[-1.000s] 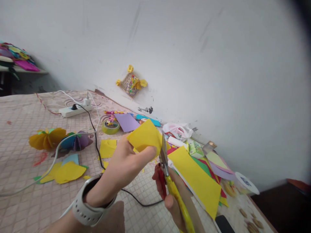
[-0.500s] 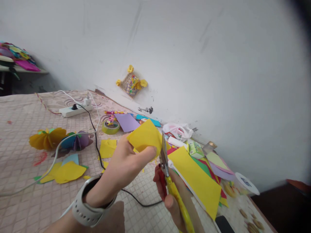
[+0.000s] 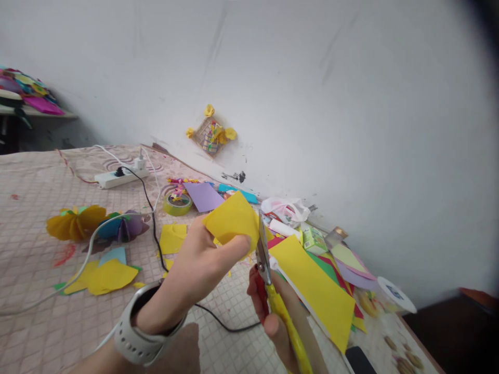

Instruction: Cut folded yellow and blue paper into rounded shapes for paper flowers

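A plain white wall (image 3: pixel 343 98) fills most of the room, streaked with faint grey scuffs, and a black smudge (image 3: pixel 234 176) sits low down on it. A small woven hanging with yellow paper flowers (image 3: pixel 211 136) is fixed above that. Along the wall runs a pink checked cloth (image 3: pixel 35 249). A narrow shelf (image 3: pixel 39 115) stands far left, a dark surface (image 3: pixel 448 337) lower right, and the light falls soft and even

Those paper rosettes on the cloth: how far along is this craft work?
Done-looking: a yellow paper rosette and a blue-and-purple one lie on the patterned cloth. In hand: the left hand holds a yellow paper piece up to the yellow-handled scissors in the right hand. Left: coloured sheets, a large yellow sheet on top, lie piled nearby.
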The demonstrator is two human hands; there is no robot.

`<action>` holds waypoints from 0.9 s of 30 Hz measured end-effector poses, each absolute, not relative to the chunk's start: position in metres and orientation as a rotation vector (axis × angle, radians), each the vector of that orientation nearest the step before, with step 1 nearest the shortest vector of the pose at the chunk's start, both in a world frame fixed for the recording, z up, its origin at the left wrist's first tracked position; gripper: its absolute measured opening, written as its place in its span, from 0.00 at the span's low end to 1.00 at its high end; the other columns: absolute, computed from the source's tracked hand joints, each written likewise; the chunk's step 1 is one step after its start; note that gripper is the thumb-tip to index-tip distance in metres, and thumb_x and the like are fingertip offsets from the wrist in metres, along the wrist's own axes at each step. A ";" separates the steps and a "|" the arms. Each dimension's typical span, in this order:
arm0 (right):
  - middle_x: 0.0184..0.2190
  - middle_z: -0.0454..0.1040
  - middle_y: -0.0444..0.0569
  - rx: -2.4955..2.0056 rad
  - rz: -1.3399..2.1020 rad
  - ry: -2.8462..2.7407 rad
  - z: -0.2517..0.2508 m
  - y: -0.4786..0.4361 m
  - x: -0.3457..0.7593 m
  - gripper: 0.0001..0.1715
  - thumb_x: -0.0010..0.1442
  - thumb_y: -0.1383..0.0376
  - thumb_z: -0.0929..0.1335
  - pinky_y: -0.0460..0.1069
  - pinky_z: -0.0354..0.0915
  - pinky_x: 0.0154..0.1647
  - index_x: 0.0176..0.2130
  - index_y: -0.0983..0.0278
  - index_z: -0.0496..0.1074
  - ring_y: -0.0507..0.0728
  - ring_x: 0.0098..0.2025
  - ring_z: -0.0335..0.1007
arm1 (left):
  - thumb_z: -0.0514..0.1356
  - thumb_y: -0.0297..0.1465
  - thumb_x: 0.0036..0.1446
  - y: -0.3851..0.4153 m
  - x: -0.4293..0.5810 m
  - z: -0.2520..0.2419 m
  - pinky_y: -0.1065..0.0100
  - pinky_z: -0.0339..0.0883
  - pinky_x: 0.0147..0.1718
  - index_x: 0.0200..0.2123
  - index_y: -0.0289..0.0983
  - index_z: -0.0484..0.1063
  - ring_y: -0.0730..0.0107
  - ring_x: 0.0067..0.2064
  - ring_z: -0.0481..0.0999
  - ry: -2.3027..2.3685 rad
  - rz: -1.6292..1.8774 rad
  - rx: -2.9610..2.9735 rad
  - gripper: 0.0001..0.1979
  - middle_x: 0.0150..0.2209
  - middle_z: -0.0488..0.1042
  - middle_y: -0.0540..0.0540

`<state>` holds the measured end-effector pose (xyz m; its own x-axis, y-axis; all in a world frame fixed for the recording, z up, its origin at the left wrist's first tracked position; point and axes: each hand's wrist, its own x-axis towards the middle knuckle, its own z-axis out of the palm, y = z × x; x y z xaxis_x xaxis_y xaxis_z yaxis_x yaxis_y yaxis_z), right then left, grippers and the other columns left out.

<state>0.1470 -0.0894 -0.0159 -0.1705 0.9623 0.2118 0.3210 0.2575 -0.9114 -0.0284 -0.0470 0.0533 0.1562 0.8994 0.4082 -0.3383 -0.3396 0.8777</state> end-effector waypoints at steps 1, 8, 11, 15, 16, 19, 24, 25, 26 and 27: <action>0.17 0.58 0.40 -1.208 0.935 -1.669 -0.017 -0.089 0.147 0.44 0.39 0.25 0.63 0.47 0.64 0.23 0.34 0.59 0.69 0.55 0.23 0.63 | 0.58 0.27 0.52 -0.047 -0.028 0.053 0.75 0.59 0.25 0.23 0.36 0.65 0.77 0.26 0.63 0.606 1.437 1.340 0.06 0.23 0.64 0.54; 0.19 0.59 0.41 -1.238 0.919 -1.677 -0.018 -0.088 0.149 0.46 0.37 0.24 0.62 0.47 0.62 0.23 0.33 0.59 0.67 0.56 0.25 0.63 | 0.58 0.27 0.51 -0.047 -0.029 0.053 0.74 0.59 0.26 0.24 0.36 0.66 0.77 0.26 0.63 0.615 1.436 1.336 0.05 0.23 0.64 0.54; 0.20 0.59 0.41 -1.240 0.877 -1.685 -0.017 -0.087 0.149 0.46 0.37 0.24 0.62 0.47 0.62 0.24 0.33 0.60 0.66 0.55 0.25 0.62 | 0.58 0.27 0.51 -0.046 -0.029 0.053 0.74 0.60 0.26 0.24 0.36 0.66 0.76 0.27 0.63 0.606 1.437 1.331 0.05 0.24 0.65 0.54; 0.19 0.57 0.40 -1.221 0.851 -1.687 -0.015 -0.087 0.147 0.45 0.36 0.24 0.62 0.47 0.60 0.24 0.31 0.60 0.65 0.55 0.24 0.59 | 0.59 0.28 0.51 -0.046 -0.029 0.053 0.74 0.59 0.25 0.23 0.36 0.66 0.76 0.26 0.63 0.610 1.437 1.327 0.06 0.23 0.64 0.54; 0.19 0.57 0.40 -1.216 0.857 -1.688 -0.015 -0.087 0.147 0.44 0.37 0.25 0.63 0.47 0.60 0.25 0.30 0.60 0.65 0.55 0.24 0.58 | 0.59 0.28 0.51 -0.046 -0.030 0.053 0.74 0.59 0.25 0.23 0.36 0.66 0.76 0.26 0.63 0.613 1.434 1.325 0.06 0.23 0.64 0.54; 0.19 0.55 0.39 -1.217 0.856 -1.681 -0.013 -0.088 0.147 0.43 0.37 0.26 0.63 0.48 0.60 0.26 0.30 0.59 0.65 0.54 0.24 0.57 | 0.59 0.28 0.50 -0.045 -0.031 0.052 0.74 0.60 0.26 0.24 0.36 0.67 0.76 0.26 0.64 0.609 1.427 1.314 0.05 0.23 0.65 0.54; 0.21 0.55 0.39 -1.237 0.919 -1.674 -0.008 -0.089 0.149 0.43 0.37 0.26 0.65 0.47 0.56 0.26 0.30 0.60 0.64 0.54 0.26 0.54 | 0.60 0.27 0.49 -0.042 -0.034 0.053 0.74 0.58 0.25 0.24 0.36 0.66 0.77 0.25 0.63 0.580 1.398 1.288 0.04 0.23 0.65 0.54; 0.22 0.56 0.40 -1.244 0.927 -1.671 -0.006 -0.089 0.149 0.43 0.37 0.26 0.65 0.47 0.55 0.26 0.30 0.60 0.64 0.53 0.26 0.53 | 0.60 0.27 0.48 -0.041 -0.034 0.053 0.74 0.59 0.25 0.24 0.36 0.66 0.76 0.25 0.63 0.575 1.384 1.274 0.04 0.23 0.65 0.54; 0.23 0.57 0.40 -1.249 0.936 -1.671 -0.005 -0.089 0.149 0.43 0.36 0.26 0.66 0.47 0.53 0.26 0.30 0.60 0.64 0.53 0.26 0.52 | 0.60 0.27 0.47 -0.040 -0.035 0.054 0.73 0.59 0.26 0.24 0.36 0.66 0.76 0.26 0.64 0.570 1.369 1.262 0.04 0.23 0.65 0.54; 0.23 0.57 0.40 -1.253 0.949 -1.669 -0.004 -0.089 0.150 0.43 0.36 0.26 0.66 0.47 0.52 0.26 0.30 0.61 0.64 0.53 0.26 0.51 | 0.60 0.27 0.47 -0.040 -0.036 0.054 0.73 0.59 0.26 0.25 0.36 0.67 0.75 0.26 0.64 0.567 1.353 1.252 0.03 0.24 0.66 0.54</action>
<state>0.1498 -0.0886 -0.0038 -0.1651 0.9714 0.1706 0.3501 0.2194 -0.9107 -0.0359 -0.0395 0.0539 0.2185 0.9147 0.3401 -0.3993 -0.2342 0.8864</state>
